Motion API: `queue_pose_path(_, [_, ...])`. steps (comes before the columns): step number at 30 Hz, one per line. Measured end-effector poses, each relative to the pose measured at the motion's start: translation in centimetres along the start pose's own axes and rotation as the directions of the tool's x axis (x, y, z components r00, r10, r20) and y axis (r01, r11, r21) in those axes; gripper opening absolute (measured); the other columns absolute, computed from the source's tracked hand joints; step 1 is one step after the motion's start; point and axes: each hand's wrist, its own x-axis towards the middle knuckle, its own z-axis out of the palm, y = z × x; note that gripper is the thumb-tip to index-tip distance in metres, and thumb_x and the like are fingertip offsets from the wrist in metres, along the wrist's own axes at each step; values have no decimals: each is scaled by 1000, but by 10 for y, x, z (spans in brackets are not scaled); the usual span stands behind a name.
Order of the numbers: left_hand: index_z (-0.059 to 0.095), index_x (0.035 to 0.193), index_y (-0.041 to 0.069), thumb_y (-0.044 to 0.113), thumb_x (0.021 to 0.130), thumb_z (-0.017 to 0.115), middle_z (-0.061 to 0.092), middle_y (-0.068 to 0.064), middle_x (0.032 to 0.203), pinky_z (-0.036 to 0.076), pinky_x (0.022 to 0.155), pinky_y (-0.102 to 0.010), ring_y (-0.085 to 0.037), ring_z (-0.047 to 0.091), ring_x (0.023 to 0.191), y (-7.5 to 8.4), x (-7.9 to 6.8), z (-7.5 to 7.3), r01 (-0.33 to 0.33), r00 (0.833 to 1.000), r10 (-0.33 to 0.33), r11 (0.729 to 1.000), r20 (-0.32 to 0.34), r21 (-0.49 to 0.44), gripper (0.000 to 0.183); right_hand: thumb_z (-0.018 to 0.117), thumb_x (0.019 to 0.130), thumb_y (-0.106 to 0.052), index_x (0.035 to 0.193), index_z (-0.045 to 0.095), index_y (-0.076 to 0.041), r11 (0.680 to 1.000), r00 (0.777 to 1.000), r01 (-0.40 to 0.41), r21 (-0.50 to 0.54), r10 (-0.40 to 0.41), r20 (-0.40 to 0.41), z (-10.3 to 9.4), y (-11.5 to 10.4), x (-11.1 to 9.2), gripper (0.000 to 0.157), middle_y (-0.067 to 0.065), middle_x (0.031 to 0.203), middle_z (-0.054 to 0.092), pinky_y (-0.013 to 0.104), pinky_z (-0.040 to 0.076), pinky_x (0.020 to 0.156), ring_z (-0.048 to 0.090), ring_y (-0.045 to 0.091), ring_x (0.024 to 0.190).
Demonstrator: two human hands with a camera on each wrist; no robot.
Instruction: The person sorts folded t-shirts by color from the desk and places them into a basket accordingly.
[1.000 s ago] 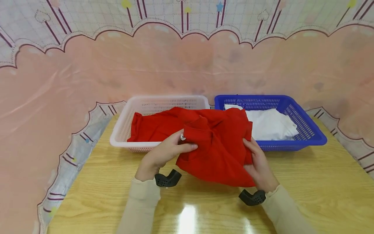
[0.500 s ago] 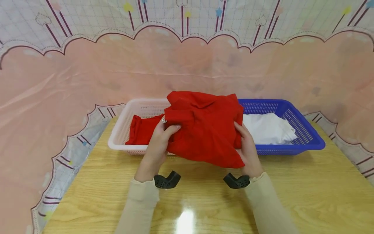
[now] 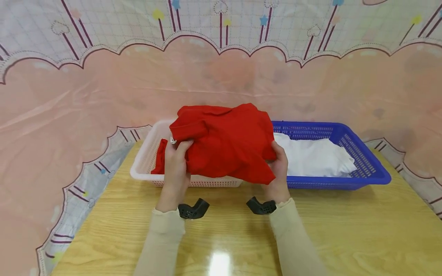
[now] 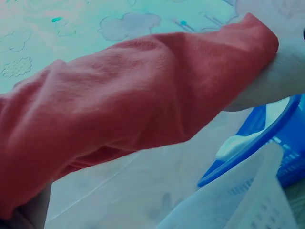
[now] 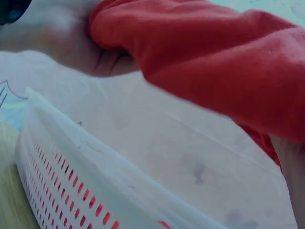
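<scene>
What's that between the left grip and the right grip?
A red cloth, held by the left grip and the right grip; the head view shows it.

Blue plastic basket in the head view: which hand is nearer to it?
Right. The right hand shows against the left end of the blue plastic basket; the left hand is farther off, against the white plastic basket.

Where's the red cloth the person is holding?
In the head view, the held red cloth is near the middle, gripped between the left hand and the right hand, hiding much of the white basket and the left end of the blue basket.
</scene>
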Motion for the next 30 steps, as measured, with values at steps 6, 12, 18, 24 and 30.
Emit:
queue_pose_path(6, [38, 124, 12, 8, 87, 51, 41, -9, 124, 36, 93, -39, -25, 40, 111, 6, 7, -14, -66, 997, 66, 998, -50, -17, 39, 37, 94, -8, 119, 44, -13, 936, 981, -8, -351, 75, 178, -13, 13, 15, 26, 6, 106, 50, 30, 50, 70, 55, 20, 87])
queue_pose_path(12, [39, 125, 13, 8, 87, 51, 40, -7, 125, 35, 94, -39, -24, 38, 113, 12, 10, -24, -64, 996, 66, 997, -55, 38, 41, 44, 91, -4, 138, 28, -32, 800, 981, 41, -599, 81, 176, -16, 19, 28, 56, 8, 133, 31, 35, 47, 82, 43, 25, 110])
queue_pose_path(18, [41, 126, 13, 7, 86, 51, 41, -7, 126, 33, 94, -38, -23, 39, 112, 11, 13, -33, -67, 997, 69, 995, -23, 73, 42, 51, 86, 0, 137, 28, -38, 654, 999, 19, -756, -42, -10, -11, 28, 39, 68, 0, 138, 27, 36, 39, 91, 33, 24, 121])
queue_pose_path(24, [40, 129, 15, 4, 87, 49, 40, -7, 129, 33, 96, -37, -23, 38, 115, 6, 16, -42, -58, 998, 57, 995, 5, 87, 45, 52, 86, 2, 137, 30, -35, 543, 991, 1, -840, -112, -72, -11, 32, 43, 67, -5, 139, 28, 36, 35, 96, 35, 21, 121])
queue_pose_path(30, [38, 128, 14, 1, 86, 47, 40, -6, 128, 32, 97, -35, -22, 36, 115, 1, 16, -49, -44, 999, 41, 987, 24, 152, 45, 50, 86, 4, 136, 33, -35, 446, 993, 15, -895, -114, -41, -12, 32, 43, 65, -6, 140, 27, 34, 36, 96, 34, 19, 121])
